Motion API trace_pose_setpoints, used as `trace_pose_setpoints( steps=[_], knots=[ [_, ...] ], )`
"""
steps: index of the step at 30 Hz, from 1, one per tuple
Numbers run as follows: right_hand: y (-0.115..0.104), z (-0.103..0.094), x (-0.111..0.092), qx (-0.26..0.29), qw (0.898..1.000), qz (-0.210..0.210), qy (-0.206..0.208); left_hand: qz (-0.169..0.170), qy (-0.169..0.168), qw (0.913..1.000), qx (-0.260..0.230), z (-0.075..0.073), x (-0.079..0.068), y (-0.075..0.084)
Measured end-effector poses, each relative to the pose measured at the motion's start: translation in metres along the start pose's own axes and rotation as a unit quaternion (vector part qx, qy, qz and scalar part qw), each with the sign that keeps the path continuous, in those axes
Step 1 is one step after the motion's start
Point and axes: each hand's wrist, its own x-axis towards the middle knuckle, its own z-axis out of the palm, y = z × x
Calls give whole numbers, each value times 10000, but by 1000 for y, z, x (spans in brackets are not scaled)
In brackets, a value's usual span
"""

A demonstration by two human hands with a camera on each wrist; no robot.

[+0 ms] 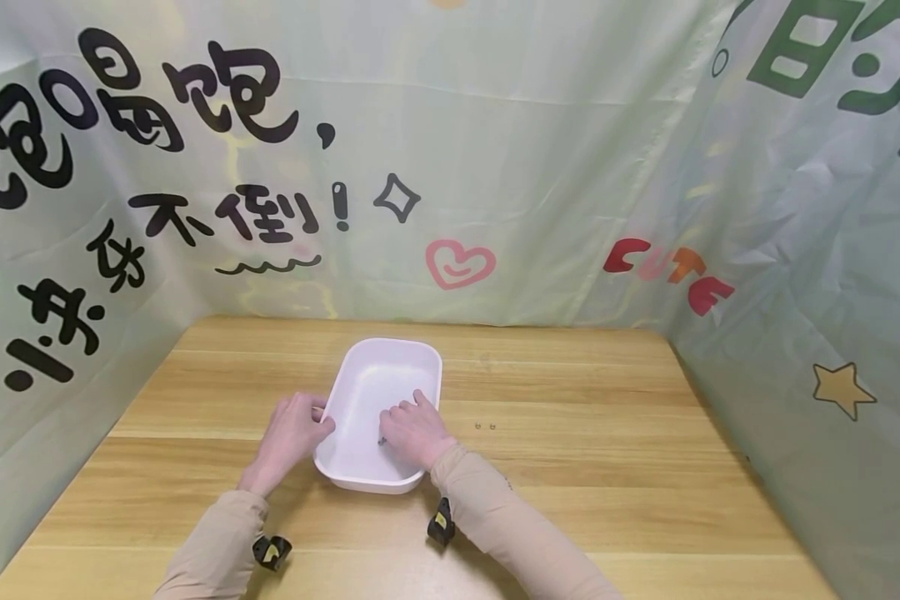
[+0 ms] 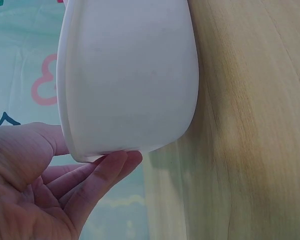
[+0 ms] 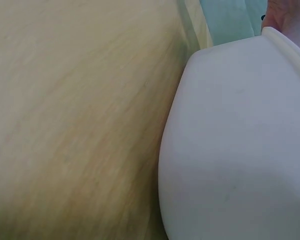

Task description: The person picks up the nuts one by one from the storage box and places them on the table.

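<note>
A white plastic basin (image 1: 356,475) with rounded corners lies on the wooden table. On its left rim is my left hand (image 1: 291,435), the thumb on the inner side and the fingers against the outer wall. In the left wrist view these fingers (image 2: 107,167) pinch the rim. My right hand (image 1: 414,429) reaches over the right side into the basin, fingers bent downward. Just by its fingers is a tiny dark metallic piece (image 1: 382,441), too small to identify; whether the fingertips hold it is hidden. In the right wrist view the basin's outer wall (image 3: 235,140) hides most of the right hand's work.
Two tiny ring-like metal bits, one of them a small loop (image 1: 492,427), lie on the wooden table (image 1: 585,467) right of the basin. A printed cloth (image 1: 540,167) hangs behind the table and along both sides.
</note>
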Motion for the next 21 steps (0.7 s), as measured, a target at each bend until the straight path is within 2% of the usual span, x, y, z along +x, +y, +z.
trace_pose_setpoints(
  steps=[21],
  knots=[
    [3, -3, 0, 644, 9978, 76, 135, 47, 34, 10000, 15, -1, 0, 0]
  ],
)
